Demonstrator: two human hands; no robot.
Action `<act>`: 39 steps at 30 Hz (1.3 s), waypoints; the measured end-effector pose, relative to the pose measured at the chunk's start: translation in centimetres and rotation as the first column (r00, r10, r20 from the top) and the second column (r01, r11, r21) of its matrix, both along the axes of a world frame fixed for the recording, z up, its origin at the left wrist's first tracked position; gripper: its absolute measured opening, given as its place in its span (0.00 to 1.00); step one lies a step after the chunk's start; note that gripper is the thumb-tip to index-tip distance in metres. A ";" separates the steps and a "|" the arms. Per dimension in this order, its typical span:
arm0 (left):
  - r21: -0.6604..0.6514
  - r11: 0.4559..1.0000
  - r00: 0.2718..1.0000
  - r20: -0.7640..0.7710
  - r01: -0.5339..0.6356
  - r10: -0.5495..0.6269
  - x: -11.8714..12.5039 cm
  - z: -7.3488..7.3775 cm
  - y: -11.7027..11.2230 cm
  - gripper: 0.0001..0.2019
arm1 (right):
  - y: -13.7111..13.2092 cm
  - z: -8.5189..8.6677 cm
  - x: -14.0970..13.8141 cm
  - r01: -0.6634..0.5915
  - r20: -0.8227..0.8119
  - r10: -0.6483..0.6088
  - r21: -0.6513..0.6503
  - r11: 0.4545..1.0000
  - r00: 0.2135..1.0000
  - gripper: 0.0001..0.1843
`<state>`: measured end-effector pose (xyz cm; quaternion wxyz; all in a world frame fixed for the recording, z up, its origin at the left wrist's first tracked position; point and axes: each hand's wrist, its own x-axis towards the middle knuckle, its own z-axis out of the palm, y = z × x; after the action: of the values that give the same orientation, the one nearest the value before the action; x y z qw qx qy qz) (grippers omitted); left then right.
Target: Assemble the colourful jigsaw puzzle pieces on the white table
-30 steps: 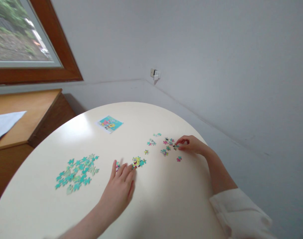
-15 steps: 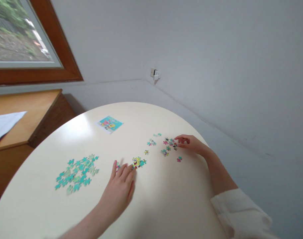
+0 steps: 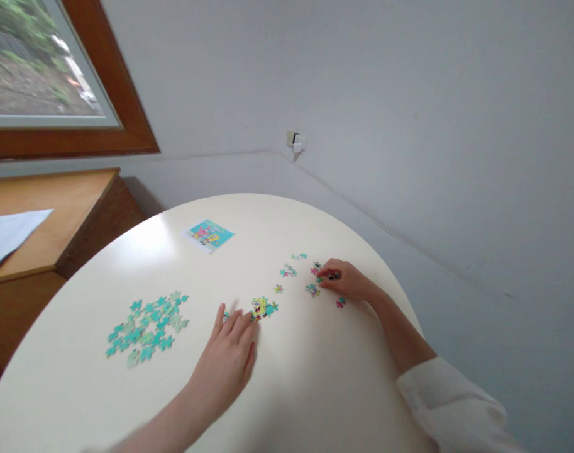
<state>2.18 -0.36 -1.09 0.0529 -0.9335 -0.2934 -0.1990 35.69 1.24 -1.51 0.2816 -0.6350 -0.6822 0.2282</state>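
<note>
Fingers parted, the left hand (image 3: 229,346) probably steadies the joined yellow pieces (image 3: 259,307) at its one o'clock; at two, the right hand (image 3: 345,280) curls over mixed pieces (image 3: 315,270), pinch unclear; teal pieces (image 3: 160,323), ten o'clock, seem colour-sorted.

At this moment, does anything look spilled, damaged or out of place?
Nothing stands out: small teal and pale-green jigsaw pieces lie grouped on the round white table, and the colourful rectangular printed picture lies beyond them, none visibly damaged.
</note>
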 end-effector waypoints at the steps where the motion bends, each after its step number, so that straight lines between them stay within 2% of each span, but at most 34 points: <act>1: -0.001 1.000 1.000 0.001 0.002 -0.002 0.0 0.0 0.0 0.15 | 0.0 0.0 0.1 -0.002 -0.003 0.002 0.000 1.000 1.000 0.12; 11: -0.006 1.000 1.000 0.007 -0.005 0.005 0.0 -0.3 0.1 0.15 | -0.1 0.2 -0.6 -0.075 -0.004 0.075 0.047 0.996 0.997 0.15; 14: -0.003 1.000 1.000 0.008 -0.008 0.008 0.0 -0.2 0.1 0.15 | -0.2 0.5 -0.9 -0.114 0.037 0.113 0.011 0.993 0.993 0.17; 18: -0.005 1.000 1.000 0.012 -0.002 0.002 -0.1 -0.1 0.1 0.15 | -0.3 0.7 -1.1 -0.128 0.084 0.131 -0.049 0.991 0.988 0.15; 29: -0.013 1.000 1.000 0.004 0.001 -0.001 0.0 -0.1 0.0 0.14 | -0.5 1.1 -1.3 -0.170 0.108 0.177 -0.075 0.983 0.978 0.15; 34: -0.006 1.000 1.000 -0.006 0.001 -0.002 -0.1 -0.1 0.1 0.14 | -0.5 1.0 -1.2 -0.234 0.132 0.240 -0.060 0.970 0.962 0.13; 39: 0.005 1.000 1.000 0.005 0.000 0.000 -0.1 -0.2 0.1 0.14 | -0.5 0.9 -1.4 -0.206 0.131 0.209 -0.037 0.978 0.969 0.13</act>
<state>2.11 -0.23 -1.24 0.0547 -0.9329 -0.2931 -0.2020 34.34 0.74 -0.57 0.2020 -0.5774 -0.7596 0.2210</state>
